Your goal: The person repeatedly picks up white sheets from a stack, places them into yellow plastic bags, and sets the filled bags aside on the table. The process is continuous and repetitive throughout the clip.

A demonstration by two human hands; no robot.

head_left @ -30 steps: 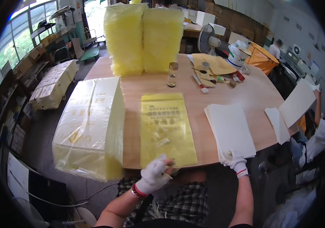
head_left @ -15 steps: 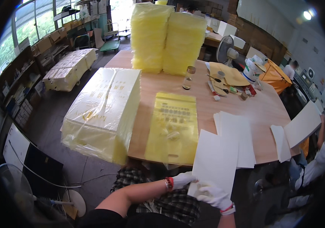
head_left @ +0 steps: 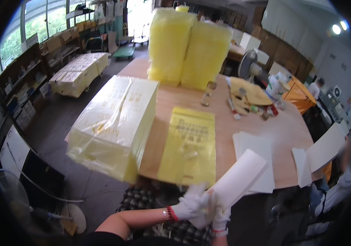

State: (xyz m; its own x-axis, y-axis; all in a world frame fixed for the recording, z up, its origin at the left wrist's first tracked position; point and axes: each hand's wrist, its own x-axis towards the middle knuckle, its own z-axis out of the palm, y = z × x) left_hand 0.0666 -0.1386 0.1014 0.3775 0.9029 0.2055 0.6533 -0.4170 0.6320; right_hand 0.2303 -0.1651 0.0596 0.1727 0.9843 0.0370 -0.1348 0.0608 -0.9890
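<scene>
My right hand point(head_left: 220, 215), in a white knit glove, grips the near end of a white paper sheet or thin stack of sheets point(head_left: 239, 175). The paper is curved lengthwise and tilts up over the table's near edge. My left hand point(head_left: 189, 205), gloved too, is at the paper's near left end; motion smears its fingers. A yellow plastic bag point(head_left: 189, 143) with dark print lies flat on the table, ahead of my hands. Beyond the held paper, more white sheets point(head_left: 255, 145) lie on the table.
A tall block of wrapped pale-yellow bags point(head_left: 114, 110) stands at the table's left, with taller yellow stacks point(head_left: 169, 49) behind. A clear tape roll stack point(head_left: 206, 96), brown envelopes point(head_left: 251, 90) and a fan point(head_left: 247, 63) are farther back. At the right, another person's arm point(head_left: 345, 153) holds white sheets point(head_left: 327, 145).
The white paper has gone from lying nearly flat to curved and turned to the right. My hands have shifted, the right one moving left and down. The view has tilted slightly.
</scene>
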